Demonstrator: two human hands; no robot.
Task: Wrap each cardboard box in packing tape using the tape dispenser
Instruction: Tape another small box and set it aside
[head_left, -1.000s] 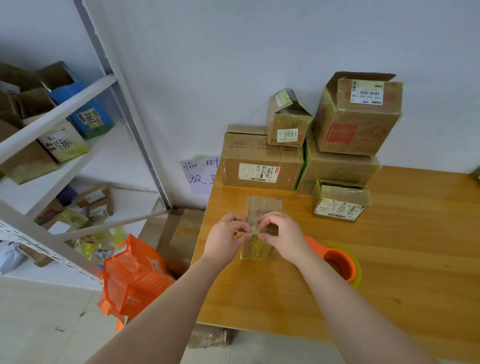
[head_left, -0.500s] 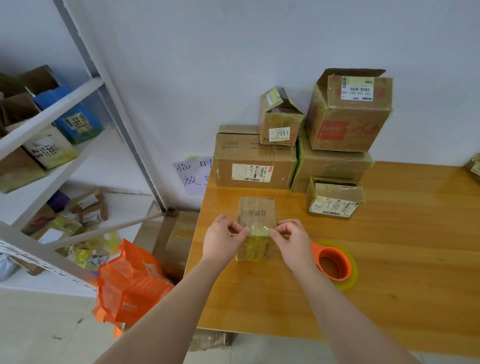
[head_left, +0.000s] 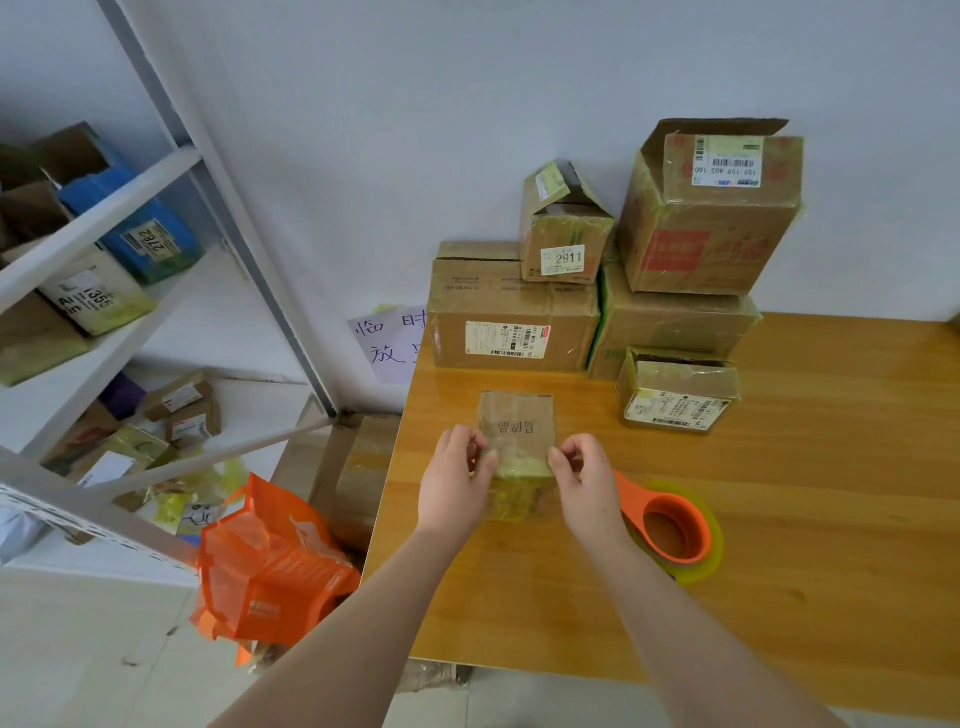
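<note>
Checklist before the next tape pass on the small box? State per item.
1. Is the small box flat on the table: ok.
2. Do the left hand and right hand grip its side edges: ok.
3. Is the tape dispenser close by: ok, it lies unheld on the table beside the right hand.
4. Tape coverage: not ok, yellowish tape shows on the near half only and the printed far half looks bare.
5. Tape end cut free from the dispenser: cannot tell.
6. Are the stacked boxes clear of the small box: ok, they stand apart behind it.
</note>
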